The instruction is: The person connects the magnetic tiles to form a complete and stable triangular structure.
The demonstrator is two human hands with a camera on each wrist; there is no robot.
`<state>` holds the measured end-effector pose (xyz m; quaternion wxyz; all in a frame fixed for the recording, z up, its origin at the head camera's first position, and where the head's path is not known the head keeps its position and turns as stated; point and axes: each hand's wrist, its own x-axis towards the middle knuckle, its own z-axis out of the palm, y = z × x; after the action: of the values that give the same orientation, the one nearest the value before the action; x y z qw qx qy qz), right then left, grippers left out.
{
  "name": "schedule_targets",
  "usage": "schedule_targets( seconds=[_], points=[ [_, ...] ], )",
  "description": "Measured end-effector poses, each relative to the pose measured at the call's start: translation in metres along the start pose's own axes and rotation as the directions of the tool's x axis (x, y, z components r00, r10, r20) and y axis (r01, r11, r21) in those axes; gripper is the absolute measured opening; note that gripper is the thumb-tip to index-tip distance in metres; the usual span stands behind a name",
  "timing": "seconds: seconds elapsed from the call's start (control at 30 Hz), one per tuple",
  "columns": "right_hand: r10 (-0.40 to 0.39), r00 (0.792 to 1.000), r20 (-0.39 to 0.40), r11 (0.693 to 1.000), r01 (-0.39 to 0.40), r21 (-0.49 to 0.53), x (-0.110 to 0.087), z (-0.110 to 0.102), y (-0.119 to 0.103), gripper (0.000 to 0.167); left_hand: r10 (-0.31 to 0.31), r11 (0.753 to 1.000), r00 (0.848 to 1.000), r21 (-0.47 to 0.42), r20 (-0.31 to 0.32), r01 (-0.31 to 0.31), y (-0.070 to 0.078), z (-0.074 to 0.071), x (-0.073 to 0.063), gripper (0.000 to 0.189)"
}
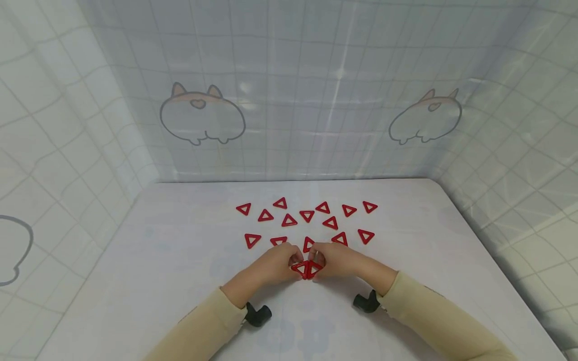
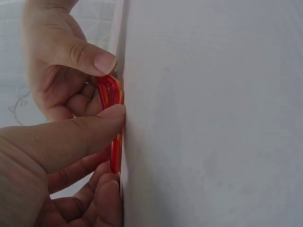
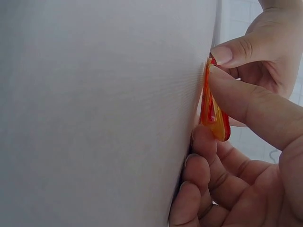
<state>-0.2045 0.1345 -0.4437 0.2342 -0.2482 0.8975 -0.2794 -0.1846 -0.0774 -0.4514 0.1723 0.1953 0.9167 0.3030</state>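
Observation:
Two red triangular frames with hollow centres meet edge to edge low over the white tabletop in the head view. My left hand (image 1: pixel 277 263) pinches the left triangle (image 1: pixel 300 264) between thumb and fingers. On the other side, my right hand (image 1: pixel 340 258) pinches the right triangle (image 1: pixel 316 273). Seen edge-on in the left wrist view, the red pieces (image 2: pixel 115 158) lie by both thumbs, close to the table surface. From the right wrist, a triangle (image 3: pixel 220 130) shows red and orange beside the curled fingers. Fingers partly cover both pieces.
Several more red triangles lie loose beyond the hands, including a hollow triangle (image 1: pixel 289 224) in the back group and another (image 1: pixel 372 234) at the right. Grid-patterned curtains (image 1: pixel 293 100) with animal drawings surround the white table (image 1: pixel 180 260) at the back and sides.

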Motion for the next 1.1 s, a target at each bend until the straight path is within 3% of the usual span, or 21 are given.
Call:
schedule_targets(
  seconds=[0.27, 0.43, 0.6, 0.83, 1.1],
  points=[
    [0.012, 1.0, 0.004, 1.0, -0.012, 0.008, 0.0, -0.001, -0.003, 0.038, 0.009, 1.0, 1.0, -0.014, 0.005, -0.009, -0.004, -0.008, -0.002, 0.032],
    [0.015, 1.0, 0.011, 1.0, -0.015, 0.007, 0.001, -0.001, -0.003, 0.038, -0.008, 0.999, 0.999, -0.047, -0.033, 0.007, -0.011, -0.028, -0.005, 0.033],
    [0.041, 0.999, 0.016, 0.999, -0.041, 0.009, 0.001, 0.0, -0.002, 0.038, -0.074, 0.992, 0.991, -0.114, -0.115, 0.061, -0.032, -0.052, -0.003, 0.031],
    [0.056, 0.998, 0.019, 0.998, -0.056, 0.01, 0.001, 0.002, -0.001, 0.039, -0.197, 0.976, 0.951, -0.137, -0.238, 0.168, -0.068, -0.078, 0.005, 0.034],
    [0.062, 0.998, 0.02, 0.998, -0.062, 0.0, 0.002, 0.003, -0.001, 0.04, -0.233, 0.971, 0.902, -0.139, -0.362, 0.195, -0.1, -0.09, 0.016, 0.035]
  ],
)
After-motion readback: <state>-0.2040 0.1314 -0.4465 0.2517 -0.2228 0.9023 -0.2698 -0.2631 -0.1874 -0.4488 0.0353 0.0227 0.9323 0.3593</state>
